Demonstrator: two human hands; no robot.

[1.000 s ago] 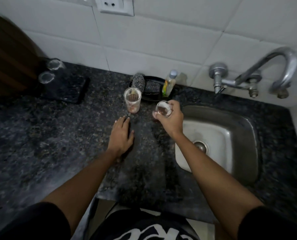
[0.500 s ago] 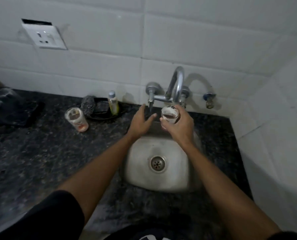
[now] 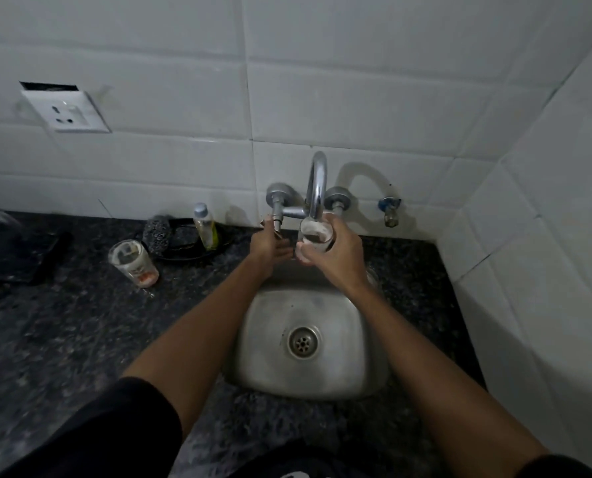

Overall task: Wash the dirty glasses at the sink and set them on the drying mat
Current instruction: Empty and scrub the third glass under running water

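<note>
Glass in grip: my right hand (image 3: 339, 255) is clamped around a small clear drinking glass (image 3: 315, 235) with brown dregs, held under the spout of the chrome wall tap (image 3: 317, 188), above the back of the steel sink (image 3: 270, 343).
Left hand: my left hand (image 3: 268, 241) has its fingers at the tap's left valve; I cannot tell whether they are closed on it.
Second glass: a clear dirty tumbler (image 3: 134, 263) with orange print, unreadable, stands on the dark speckled stone worktop (image 3: 63, 322).
Drying mat: a dark mat (image 3: 22, 257) at far left.
Beyond: a yellow-liquid bottle (image 3: 205, 225), label illegible, and a black scrubber (image 3: 157, 234) on a black tray.
</note>
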